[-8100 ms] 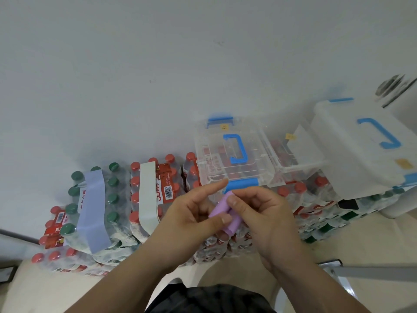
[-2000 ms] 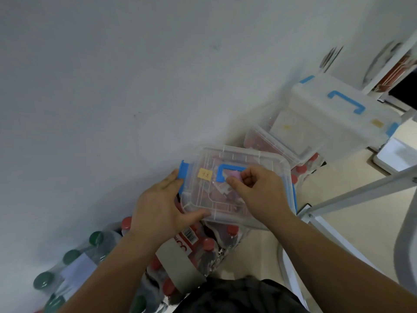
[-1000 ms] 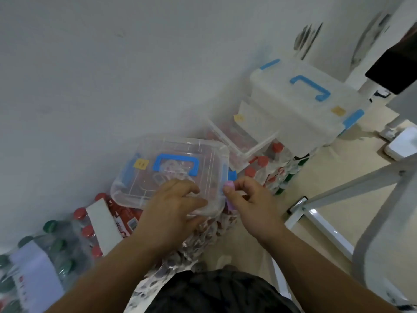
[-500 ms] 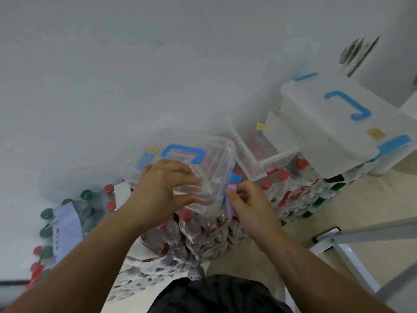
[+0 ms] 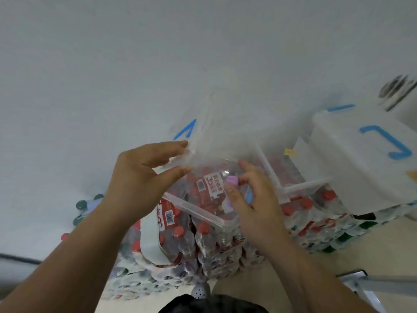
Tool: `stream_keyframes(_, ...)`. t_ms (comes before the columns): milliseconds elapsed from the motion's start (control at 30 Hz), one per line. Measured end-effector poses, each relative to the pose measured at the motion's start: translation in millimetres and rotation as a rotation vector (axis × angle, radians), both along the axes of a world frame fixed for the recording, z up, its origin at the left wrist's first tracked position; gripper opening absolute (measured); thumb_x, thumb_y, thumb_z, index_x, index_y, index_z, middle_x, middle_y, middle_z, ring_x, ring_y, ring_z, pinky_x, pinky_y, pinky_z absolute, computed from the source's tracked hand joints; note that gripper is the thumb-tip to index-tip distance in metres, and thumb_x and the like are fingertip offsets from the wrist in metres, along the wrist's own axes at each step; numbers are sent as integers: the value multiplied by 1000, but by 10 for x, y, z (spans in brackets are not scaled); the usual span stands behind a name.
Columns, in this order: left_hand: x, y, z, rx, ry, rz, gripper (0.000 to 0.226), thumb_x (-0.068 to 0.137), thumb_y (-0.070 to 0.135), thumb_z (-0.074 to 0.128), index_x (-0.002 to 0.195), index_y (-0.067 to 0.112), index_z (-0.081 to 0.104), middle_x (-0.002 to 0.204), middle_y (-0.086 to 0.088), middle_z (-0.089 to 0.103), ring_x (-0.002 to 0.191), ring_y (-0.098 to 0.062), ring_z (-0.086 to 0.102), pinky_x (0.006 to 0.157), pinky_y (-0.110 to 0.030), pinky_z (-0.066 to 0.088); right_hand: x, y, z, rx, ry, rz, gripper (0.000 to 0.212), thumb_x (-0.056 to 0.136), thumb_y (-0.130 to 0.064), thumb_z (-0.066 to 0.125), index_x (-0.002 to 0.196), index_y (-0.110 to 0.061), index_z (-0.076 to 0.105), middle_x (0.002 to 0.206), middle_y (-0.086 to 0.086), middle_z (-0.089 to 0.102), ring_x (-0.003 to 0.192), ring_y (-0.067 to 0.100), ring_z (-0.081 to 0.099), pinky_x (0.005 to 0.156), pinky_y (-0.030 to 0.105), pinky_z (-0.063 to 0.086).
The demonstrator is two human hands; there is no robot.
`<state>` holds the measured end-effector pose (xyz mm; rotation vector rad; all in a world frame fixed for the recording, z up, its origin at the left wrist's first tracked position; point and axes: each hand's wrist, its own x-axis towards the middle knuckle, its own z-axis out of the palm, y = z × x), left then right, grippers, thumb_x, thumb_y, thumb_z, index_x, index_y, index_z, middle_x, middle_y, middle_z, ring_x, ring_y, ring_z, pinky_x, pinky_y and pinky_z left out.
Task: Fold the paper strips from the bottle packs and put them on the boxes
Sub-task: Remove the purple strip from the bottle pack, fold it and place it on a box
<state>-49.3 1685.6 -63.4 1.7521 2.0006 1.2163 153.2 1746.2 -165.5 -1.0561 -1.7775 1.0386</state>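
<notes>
A small clear plastic box (image 5: 200,208) sits on the red-capped bottle packs (image 5: 214,245). Its clear lid (image 5: 209,132) with a blue handle is lifted and tilted up toward the wall. My left hand (image 5: 140,184) pinches the lid's near edge between thumb and fingers. My right hand (image 5: 255,204) pinches a folded purple paper strip (image 5: 232,180) just over the open box. A white paper strip (image 5: 149,240) still wraps the bottle pack to the left.
A second clear box (image 5: 291,177) with a yellow tag and a large white box (image 5: 365,159) with blue handle stand to the right on more packs. Green-capped bottles (image 5: 82,205) lie left. A grey metal frame (image 5: 370,288) crosses the floor at lower right.
My left hand has swung the box's lid up and open. My right hand has carried the purple strip from the box's right side to over the open box.
</notes>
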Motion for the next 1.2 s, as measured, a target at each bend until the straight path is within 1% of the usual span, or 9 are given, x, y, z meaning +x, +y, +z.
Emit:
stream_keyframes(100, -45, -134, 127, 44, -137, 79, 29, 77, 16, 81, 105, 22, 78, 104, 16, 76, 95, 0, 72, 86, -22, 58, -301, 17, 354, -70, 147, 219, 29, 100, -41, 57, 111, -15, 62, 118, -47, 55, 123, -22, 45, 107, 24, 42)
stream_keyframes(200, -227, -314, 169, 147, -328, 166, 24, 81, 10, 77, 104, 16, 76, 100, 5, 79, 94, -13, 75, 86, -38, 61, -682, -45, 551, -92, 151, 356, 16, 99, -44, 57, 99, -28, 58, 130, -47, 48, 122, -20, 48, 95, 3, 39)
stream_keyframes(300, -502, -545, 139, 234, -485, 247, 20, 88, 9, 69, 107, 6, 68, 110, -2, 76, 101, -22, 74, 88, -52, 58, -1084, -154, 565, -95, 122, 439, 21, 96, -54, 54, 101, -35, 59, 143, -37, 45, 131, -9, 48, 107, 23, 42)
stream_keyframes(433, -924, -876, -48, 310, -648, 386, 17, 98, 5, 57, 113, -3, 56, 123, -4, 68, 109, -21, 71, 85, -46, 61, -1631, -378, 446, -115, 57, 570, 19, 98, -52, 55, 98, -34, 59, 149, -29, 46, 131, 0, 51, 109, 40, 45)
stream_keyframes(533, -1276, -1121, -296, 353, -794, 476, 8, 101, 9, 51, 108, 7, 54, 130, -5, 61, 113, -20, 68, 86, -45, 60, -2033, -551, 281, -123, -42, 596, 19, 99, -49, 54, 95, -31, 58, 149, -21, 50, 132, 3, 51, 108, 35, 41)
stream_keyframes(733, -1973, -1565, -938, 373, -1136, 500, 7, 104, 10, 47, 105, 10, 54, 139, -12, 56, 120, -26, 65, 98, -52, 51, -2701, -912, -145, -252, -199, 523, 17, 101, -49, 49, 97, -35, 58, 81, -5, 69, 74, 9, 63, 79, 41, 56)
stream_keyframes(867, -2292, -1737, -1362, 287, -1303, 461, 9, 94, 12, 61, 97, 12, 53, 131, -7, 64, 120, -26, 65, 102, -45, 48, -2979, -1094, -387, -273, -377, 499, 23, 103, -49, 45, 92, -32, 56, 74, -7, 67, 71, 10, 63, 78, 36, 54)
stream_keyframes(1033, -2608, -1995, -1742, 73, -1243, 469, 5, 99, 12, 56, 97, 10, 60, 111, -14, 71, 111, -29, 68, 98, -44, 51, -3184, -1226, -660, -336, -564, 431, 28, 104, -45, 45, 98, -21, 58, 80, -2, 68, 76, 17, 63, 82, 39, 52)
stream_keyframes(1200, -2840, -2242, -1865, -94, -996, 694, 29, 94, 14, 65, 121, 11, 58, 90, -15, 71, 70, -14, 71, 69, -31, 55, -3283, -1343, -880, -320, -611, 417, 32, 99, -52, 46, 102, -22, 57, 89, 10, 68, 87, 33, 65, 82, 51, 53)
